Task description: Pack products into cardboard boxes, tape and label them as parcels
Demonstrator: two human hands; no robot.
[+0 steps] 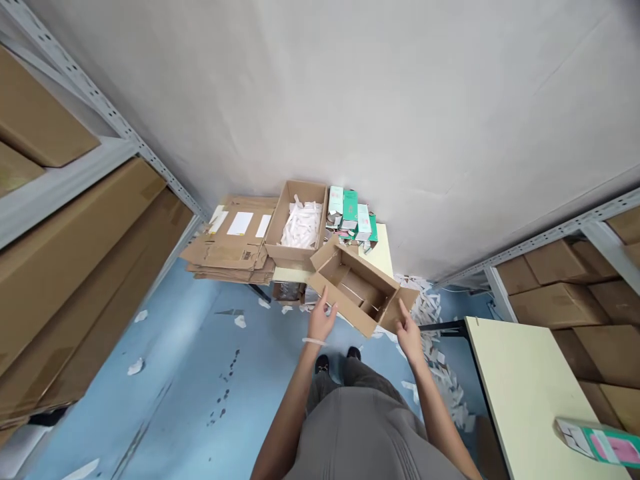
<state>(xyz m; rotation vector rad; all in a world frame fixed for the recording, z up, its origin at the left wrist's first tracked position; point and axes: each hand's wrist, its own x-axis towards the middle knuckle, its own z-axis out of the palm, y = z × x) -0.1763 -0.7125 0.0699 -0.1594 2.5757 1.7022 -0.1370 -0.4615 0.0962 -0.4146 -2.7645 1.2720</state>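
An open, unlidded cardboard box (349, 312) is tilted in front of me with its inside facing up; it looks bare apart from some light strips or glints. My left hand (321, 320) grips the near wall, thumb and fingers on its edge. At the right end, my right hand (410, 337) pinches a raised flap (399, 308). Just behind stands a larger carton (289, 255) with crumpled white paper strips (303, 224) in it. Green and white small boxes (350, 210) are stacked beside that carton.
Flattened cardboard (230, 250) lies piled at the left of the pale table (383, 250). Paper scraps (437, 353) litter the blue floor (200, 367). A second table (530, 387) with a green and pink package (603, 443) stands right. Shelves of cartons (555, 300) flank both sides.
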